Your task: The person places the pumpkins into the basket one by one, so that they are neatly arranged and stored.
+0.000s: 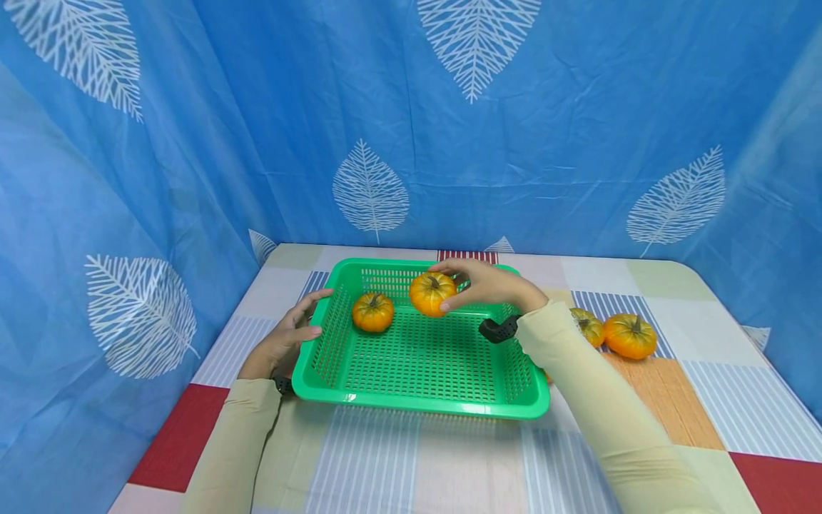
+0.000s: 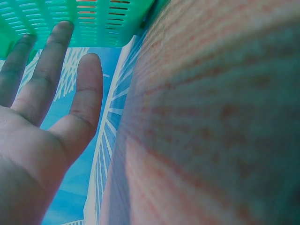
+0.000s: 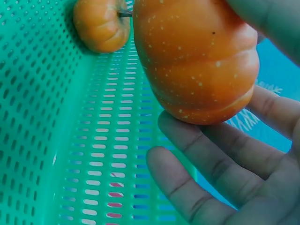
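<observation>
Pumpkin [image 1: 430,295] in the right hand [image 1: 484,283] hangs over the basket [image 1: 420,406], apparently clear of its floor. Behind and beside everything hangs one blue curtain [image 1: 552,143], perhaps to screen the workspace. One table [image 1: 475,471] lies under a patchwork cover. On it sits the one green basket, open side up, its long side facing the person, likely for easy reach by both arms.

Two hands show. The left hand [image 1: 282,339] lies at the basket's left rim, fingers spread and fairly straight, not wrapped round it; this seems meant to steady the basket. The right hand pinches the pumpkin from its right side between thumb and fingers, a hold that suits a round body and leaves the stem free.

Four pumpkins show plainly: the held one, a second pumpkin [image 1: 372,313] in the basket near its left wall, and, on the table at right, a third pumpkin [image 1: 631,335] beside a fourth pumpkin [image 1: 587,327]. Two black straps [image 1: 497,330] circle the wrists. An orange patch [image 1: 549,377] at the basket's right edge may be a fifth; I cannot tell.
</observation>
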Tool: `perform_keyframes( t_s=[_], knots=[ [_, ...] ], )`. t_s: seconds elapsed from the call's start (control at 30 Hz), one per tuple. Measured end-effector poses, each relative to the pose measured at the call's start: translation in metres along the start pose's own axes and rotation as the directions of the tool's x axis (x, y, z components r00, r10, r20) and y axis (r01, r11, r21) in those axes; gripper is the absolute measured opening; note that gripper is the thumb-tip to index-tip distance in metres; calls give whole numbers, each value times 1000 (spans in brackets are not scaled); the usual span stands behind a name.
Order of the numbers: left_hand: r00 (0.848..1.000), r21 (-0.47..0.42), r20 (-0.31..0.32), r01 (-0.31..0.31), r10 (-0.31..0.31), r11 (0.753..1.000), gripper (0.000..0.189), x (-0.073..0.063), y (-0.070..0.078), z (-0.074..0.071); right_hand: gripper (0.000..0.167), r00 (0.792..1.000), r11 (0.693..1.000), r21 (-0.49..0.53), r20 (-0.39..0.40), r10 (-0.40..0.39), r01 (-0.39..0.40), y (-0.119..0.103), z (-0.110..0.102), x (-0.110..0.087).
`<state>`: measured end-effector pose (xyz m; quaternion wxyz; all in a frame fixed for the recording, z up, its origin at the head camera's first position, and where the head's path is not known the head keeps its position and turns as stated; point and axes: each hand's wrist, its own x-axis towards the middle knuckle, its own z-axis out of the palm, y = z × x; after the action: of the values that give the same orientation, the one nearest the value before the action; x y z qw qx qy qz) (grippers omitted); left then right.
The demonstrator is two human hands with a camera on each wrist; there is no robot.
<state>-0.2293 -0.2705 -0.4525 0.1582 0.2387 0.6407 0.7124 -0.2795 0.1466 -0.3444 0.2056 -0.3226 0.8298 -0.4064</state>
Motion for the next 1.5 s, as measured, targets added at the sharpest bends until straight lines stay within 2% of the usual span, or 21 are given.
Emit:
perform_keyframes(
  t_s=[0.2, 0.33, 0.6, 1.0, 1.27, 1.5],
  knots=[
    [999, -10, 36, -34, 34, 999, 54, 1, -1, -1, 69, 999, 999, -52, 35, 9, -7, 2, 5, 13],
    [998, -17, 48, -46, 47, 999, 55, 1, -1, -1, 72, 998, 997, -60, 41, 42, -40, 2, 8, 20],
    [999, -19, 27, -24, 25, 1000, 53, 0, 0, 0, 71, 992, 994, -55, 85, 96, -92, 3, 14, 31],
    [1000, -13, 23, -9, 10, 1000, 55, -1, 0, 2, 76, 977, 974, -151, 105, 185, -169, 12, 22, 40],
    [1000, -29, 3, 23, -23, 999, 56, -1, 0, 1, 74, 980, 968, -196, 85, 178, -159, 20, 30, 42],
    [1000, 1, 28, -14, 14, 1000, 55, -1, 0, -1, 71, 980, 949, -282, 89, 175, -144, 23, 38, 45]
  ],
)
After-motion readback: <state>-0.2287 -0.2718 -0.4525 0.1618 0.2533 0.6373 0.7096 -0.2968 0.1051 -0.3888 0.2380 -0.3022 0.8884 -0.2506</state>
